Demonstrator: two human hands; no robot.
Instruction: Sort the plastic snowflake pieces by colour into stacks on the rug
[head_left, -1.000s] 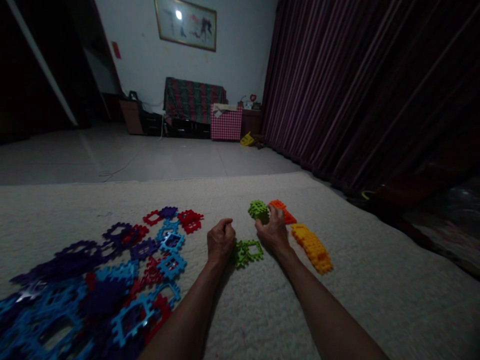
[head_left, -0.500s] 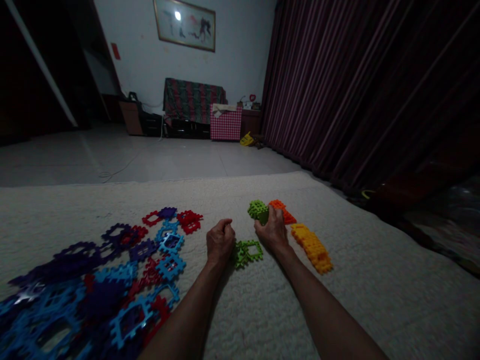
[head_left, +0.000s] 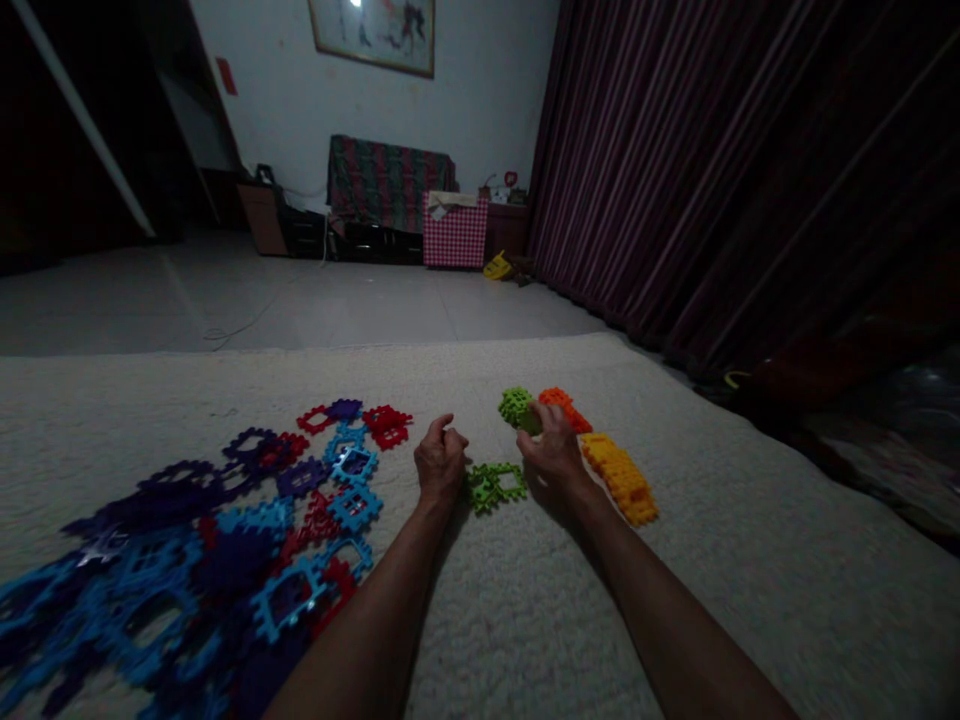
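Two bare hands worked among toothed plastic building pieces on a cream quilted cover (head_left: 510,620); the right hand (head_left: 553,450) had its thumb and fingers part-closed about the near end of a green stack (head_left: 516,406), which lay on its side beside an orange stack (head_left: 564,408), with a yellow stack (head_left: 619,478) nearer the forearm. The left hand (head_left: 441,462) was loosely curled, its forefinger partly extended, just beside the loose green pieces (head_left: 497,486); whether it had hold of anything could not be told. The step in hand appeared to be squaring or steadying the green stack's near end; the next move seemed to call for a light, even pinch, the toothed edges lined up and the stack kept from toppling, with the loose green pieces within easy reach of both hands. To the left spread a heap of blue, purple and red pieces (head_left: 244,560), overlapping and unsorted; a purple curtain (head_left: 622,150) hung beyond.
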